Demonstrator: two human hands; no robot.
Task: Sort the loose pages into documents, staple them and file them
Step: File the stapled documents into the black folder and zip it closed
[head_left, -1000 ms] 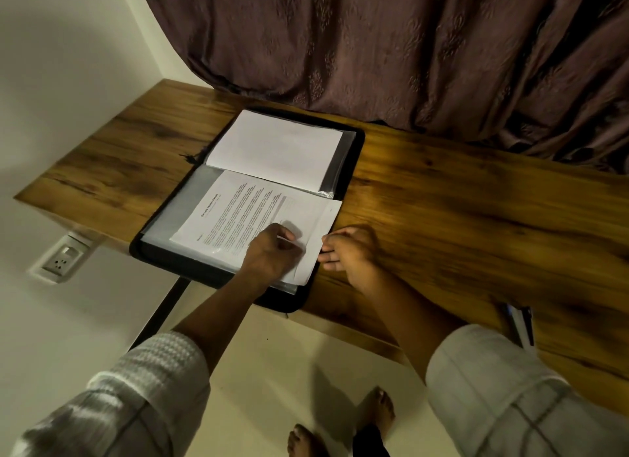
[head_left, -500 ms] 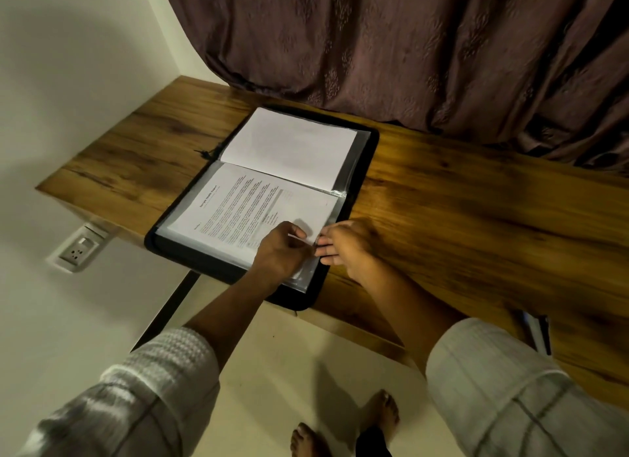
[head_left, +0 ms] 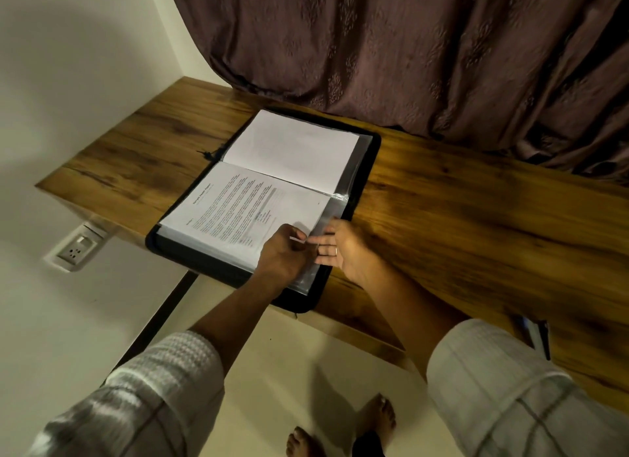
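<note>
At the folder's (head_left: 371, 157) near edge, the left hand (head_left: 282, 254) pinches the printed document's (head_left: 238, 208) corner. The right hand (head_left: 343, 249), fingers straight, touches the clear sleeve (head_left: 328, 223). The paper looks light and floppy, so that corner is probably the best hold.

We count one black folder (head_left: 369, 157), lying open on one wooden desk (head_left: 459, 218). Two sheets face up in it: one printed page (head_left: 238, 211) on the near leaf and one blank page (head_left: 292, 150) on the far leaf. Two hands meet at its near right corner, the left hand (head_left: 282, 255) and the right hand (head_left: 343, 249), which wears one ring (head_left: 335, 250). We also count two pale sleeves (head_left: 153, 388), two bare feet (head_left: 377, 419), one wall socket (head_left: 76, 249) at the left, one curtain (head_left: 408, 47) at the far side, and one dark object (head_left: 537, 337) near right, too blurred to name.
</note>
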